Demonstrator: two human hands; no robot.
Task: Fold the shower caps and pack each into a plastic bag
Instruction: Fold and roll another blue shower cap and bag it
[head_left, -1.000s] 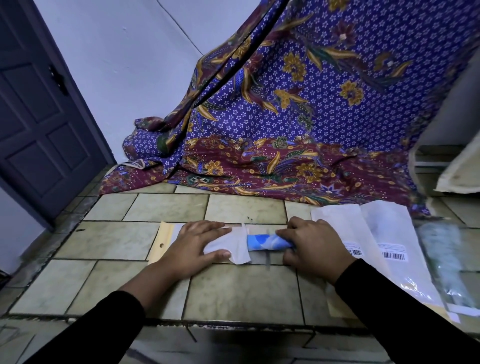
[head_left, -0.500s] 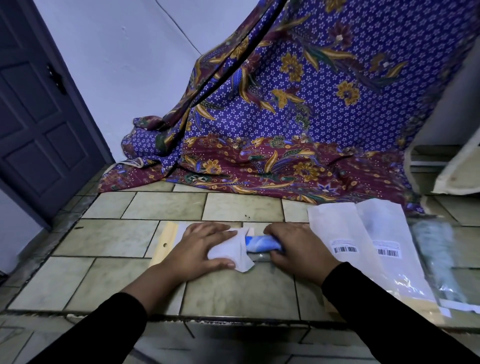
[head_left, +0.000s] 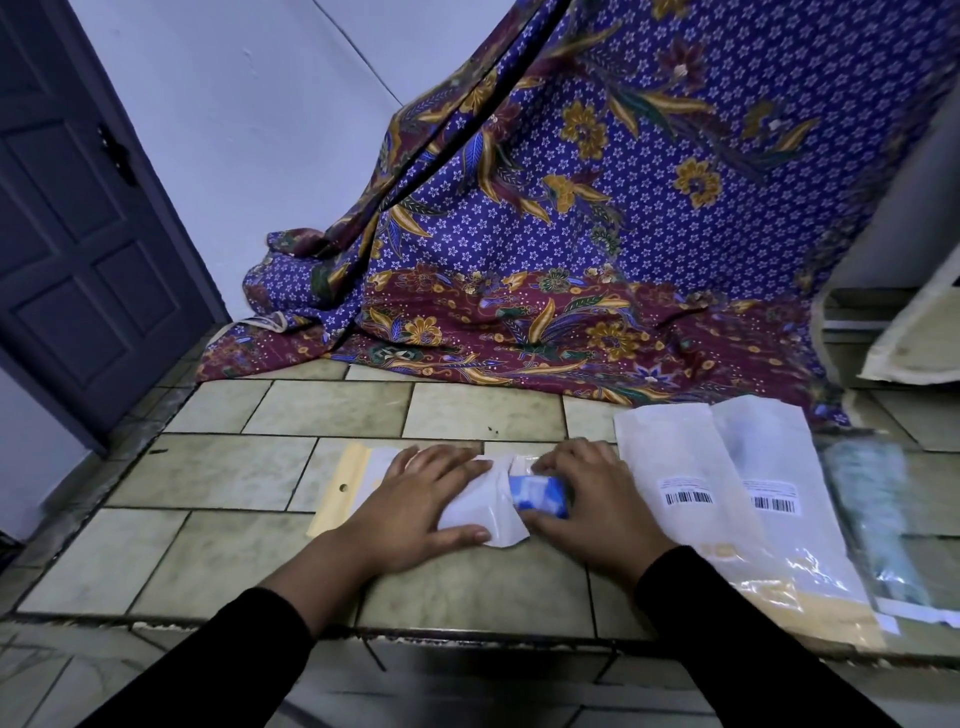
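Folded blue shower cap (head_left: 537, 493): between the hands, at the mouth of a white plastic bag (head_left: 472, 512) lying on the tiled table (head_left: 234, 467).
Hands: left hand (head_left: 415, 499) flat, fingers straight, pressing the bag; right hand (head_left: 597, 499) with fingers and thumb curled round the cap.
Barcoded bags (head_left: 685, 467): just right of the right hand.

We read no full word or number anywhere. We find two barcode labels only, both on desk (head_left: 234, 467), right of centre.
- On left white plastic bag (head_left: 670, 441): first sticker (head_left: 688, 496), white, black bars.
- On right white plastic bag (head_left: 763, 436), touching left one: second sticker (head_left: 773, 501), same kind.
- Fine print line above bars on each: too small and blurred, we cannot make it out.
- Pale marks on blue shower cap (head_left: 537, 493): blurred, we cannot tell whether print.
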